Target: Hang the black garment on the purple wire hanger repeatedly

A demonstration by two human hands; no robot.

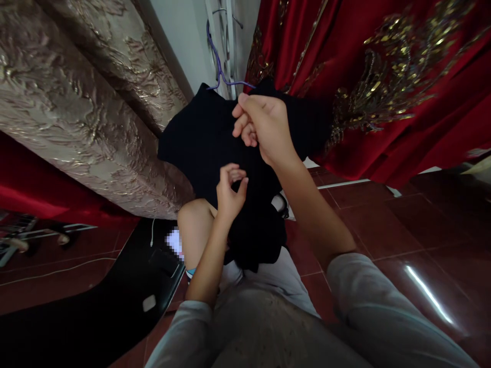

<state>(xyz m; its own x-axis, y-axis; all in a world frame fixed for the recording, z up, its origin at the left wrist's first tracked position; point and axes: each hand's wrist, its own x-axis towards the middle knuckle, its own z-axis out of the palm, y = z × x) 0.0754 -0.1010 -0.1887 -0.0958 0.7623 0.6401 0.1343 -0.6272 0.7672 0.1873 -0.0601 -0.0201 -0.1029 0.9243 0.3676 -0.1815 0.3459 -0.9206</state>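
Note:
A black garment (pixel 199 138) hangs on a purple hanger (pixel 220 71), and its lower part lies bunched at my lap. In front of its upper part is my right hand (pixel 268 122), with thumb and forefinger pinched together and the other fingers curled. Whatever that pinch may hold is too small to make out. Lower down, my left hand (pixel 230 194) is before the dark cloth, its fingers curled and the thumb tip close to the forefinger. Against the black fabric I cannot tell what is between them.
White rack bars (pixel 230 46) stand behind the hanger. Patterned beige cloth (pixel 95 112) hangs at left, a red sequined garment (pixel 383 92) at right. Beside my leg, a black surface (pixel 95 296) carries a dark phone-like object (pixel 164 261) and a small white piece (pixel 149 303).

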